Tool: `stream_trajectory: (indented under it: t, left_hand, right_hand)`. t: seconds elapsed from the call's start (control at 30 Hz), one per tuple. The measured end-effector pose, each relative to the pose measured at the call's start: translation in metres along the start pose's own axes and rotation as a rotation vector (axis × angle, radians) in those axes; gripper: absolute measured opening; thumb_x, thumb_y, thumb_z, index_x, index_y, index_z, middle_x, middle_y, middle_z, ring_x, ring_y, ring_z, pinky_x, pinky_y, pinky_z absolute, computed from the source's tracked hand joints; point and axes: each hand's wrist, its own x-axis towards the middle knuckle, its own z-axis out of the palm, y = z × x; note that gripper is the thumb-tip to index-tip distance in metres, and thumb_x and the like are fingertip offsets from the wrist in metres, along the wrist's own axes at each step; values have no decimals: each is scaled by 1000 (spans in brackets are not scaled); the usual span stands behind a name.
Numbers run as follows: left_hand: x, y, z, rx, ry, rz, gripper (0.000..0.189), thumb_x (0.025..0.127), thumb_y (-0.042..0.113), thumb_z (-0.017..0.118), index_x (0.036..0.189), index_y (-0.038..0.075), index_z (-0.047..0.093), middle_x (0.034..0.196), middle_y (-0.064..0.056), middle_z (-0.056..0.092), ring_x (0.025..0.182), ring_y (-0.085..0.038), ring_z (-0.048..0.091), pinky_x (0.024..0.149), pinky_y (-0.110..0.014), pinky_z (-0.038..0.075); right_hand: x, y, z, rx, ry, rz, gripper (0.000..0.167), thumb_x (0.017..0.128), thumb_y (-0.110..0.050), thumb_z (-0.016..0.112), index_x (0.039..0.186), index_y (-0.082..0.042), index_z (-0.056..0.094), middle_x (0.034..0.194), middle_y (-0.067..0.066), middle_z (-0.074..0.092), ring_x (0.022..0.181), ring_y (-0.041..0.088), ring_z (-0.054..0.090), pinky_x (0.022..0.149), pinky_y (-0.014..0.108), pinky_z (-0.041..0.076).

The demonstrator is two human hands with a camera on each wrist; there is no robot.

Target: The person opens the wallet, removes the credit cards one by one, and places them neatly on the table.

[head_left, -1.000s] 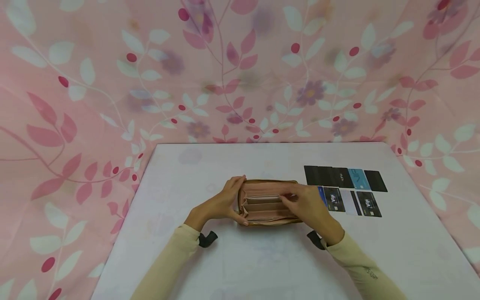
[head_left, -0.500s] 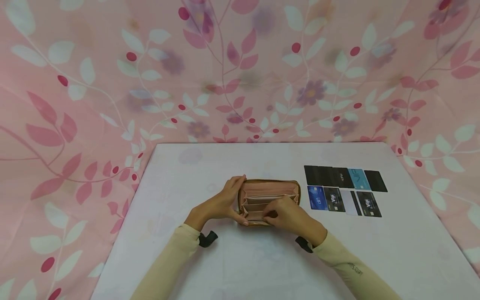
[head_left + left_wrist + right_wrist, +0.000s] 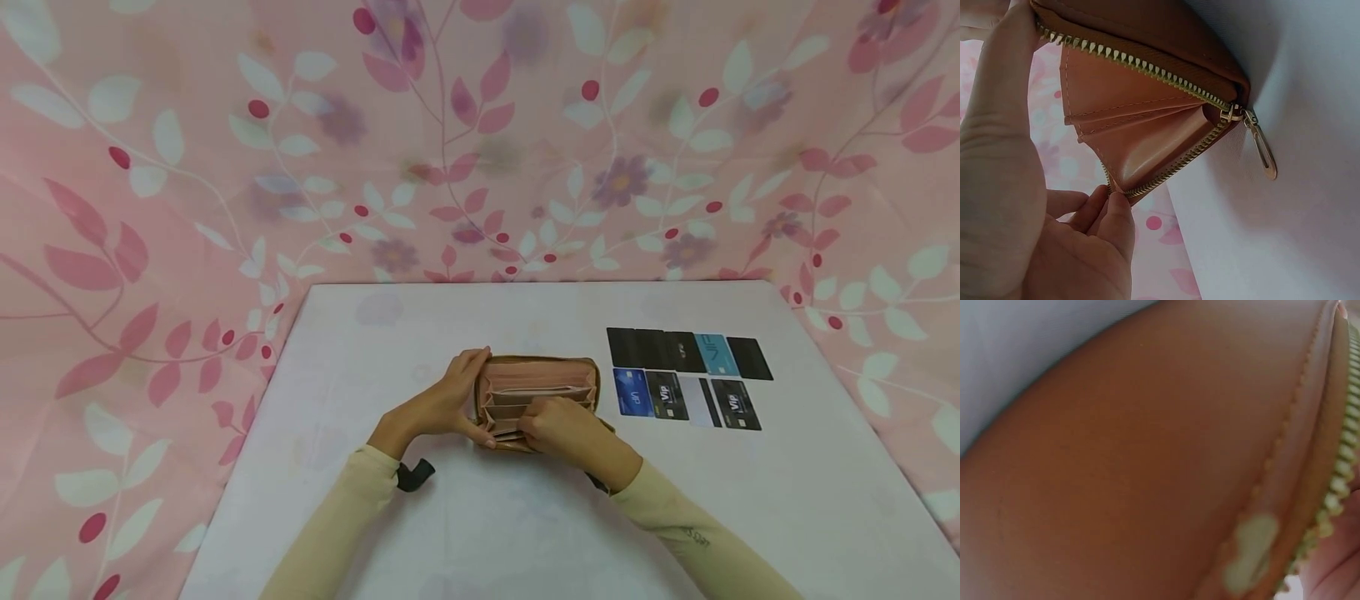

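Observation:
A brown zip-around wallet [image 3: 540, 372] lies unzipped on the table, its pink-lined compartments facing up. My left hand [image 3: 442, 408] grips its left end, thumb at the near edge and fingers at the far edge. The left wrist view shows that hand [image 3: 1079, 262] on the rims, with a gold zipper pull [image 3: 1265, 150] hanging at the wallet's corner. My right hand [image 3: 566, 429] reaches into the near compartments, its fingertips hidden; whether they pinch anything I cannot tell. Brown leather [image 3: 1116, 437] fills the right wrist view, with part of the hand behind the zipper teeth.
Right of the wallet, several cards lie in two rows: dark ones [image 3: 648, 350] and a light blue one [image 3: 717, 355] behind, a blue card [image 3: 633, 392], black Vip cards [image 3: 737, 405] and a white striped card [image 3: 699, 402] in front. Patterned pink cloth [image 3: 480, 167] hangs behind the table.
My right hand has moved left and nearer from the wallet's right end into its near compartments, uncovering the blue card. The left hand keeps its grip on the left end.

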Motion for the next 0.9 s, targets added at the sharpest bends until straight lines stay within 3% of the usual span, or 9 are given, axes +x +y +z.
stream_trajectory:
  t: [0.2, 0.37, 0.53, 0.73, 0.9]
  left_hand:
    - [-1, 0, 0, 1, -7, 1, 140, 57, 68, 81, 157, 9, 2, 155, -6, 12, 141, -17, 15, 111, -38, 31]
    - [-2, 1, -1, -4, -7, 4, 139, 59, 67, 81, 157, 8, 2, 155, -7, 12, 141, -18, 16, 110, -38, 32]
    - [-1, 1, -1, -6, -3, 0, 139, 59, 68, 80, 157, 9, 2, 155, -6, 12, 141, -17, 16, 110, -38, 32]
    - [-2, 0, -1, 1, -5, -2, 140, 57, 68, 81, 157, 10, 1, 155, -5, 12, 141, -16, 15, 110, -37, 31]
    - [-1, -1, 0, -6, -9, 0, 142, 56, 68, 82, 158, 12, 1, 155, -4, 11, 141, -16, 15, 110, -38, 31]
  right_hand:
    - [1, -4, 0, -130, -36, -41, 11, 79, -13, 81, 73, -13, 71, 70, -4, 59, 65, 9, 57, 55, 22, 50]
    - [2, -8, -8, -155, 2, -31, 13, 78, -15, 82, 72, -12, 70, 70, -3, 57, 64, 10, 55, 53, 23, 48]
    - [2, -10, -12, -97, 37, 7, 13, 77, -11, 83, 74, -11, 71, 71, -3, 55, 63, 9, 53, 54, 23, 48]
    - [4, -9, -5, 25, -8, -4, 10, 79, -6, 81, 86, -12, 76, 74, -2, 58, 67, 8, 57, 58, 19, 49]
    - [5, -5, 1, 207, -45, 18, 16, 80, 0, 76, 75, -15, 71, 68, -8, 56, 61, 1, 47, 55, 14, 40]
